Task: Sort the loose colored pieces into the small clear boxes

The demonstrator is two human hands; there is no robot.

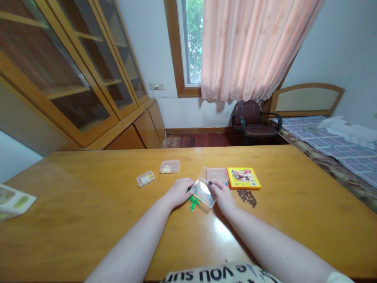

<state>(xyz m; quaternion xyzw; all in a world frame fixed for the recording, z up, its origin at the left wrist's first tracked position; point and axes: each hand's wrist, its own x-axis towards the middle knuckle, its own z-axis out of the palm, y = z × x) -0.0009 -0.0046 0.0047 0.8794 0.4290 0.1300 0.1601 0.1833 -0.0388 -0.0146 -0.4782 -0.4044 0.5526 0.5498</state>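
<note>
My right hand [221,195] grips a clear plastic box [204,192] by its right edge, and the box is tilted above the table. A small black spot shows at the fingertips; I cannot make out what it is. My left hand [179,192] is at the box's left corner, its fingers curled and partly hidden. Small green plastic pieces [193,202] lie in a heap on the table beside the left fingers, below the box. Whether the left hand pinches a piece or the box edge is not visible.
Beyond my hands stands another clear container [217,174]. To its right lie a yellow box [244,178] and a pile of brown pieces [247,197]. Two small clear boxes, one with cream pieces [170,166] and one with pale and yellow contents [145,179], sit left on the wooden table [118,220].
</note>
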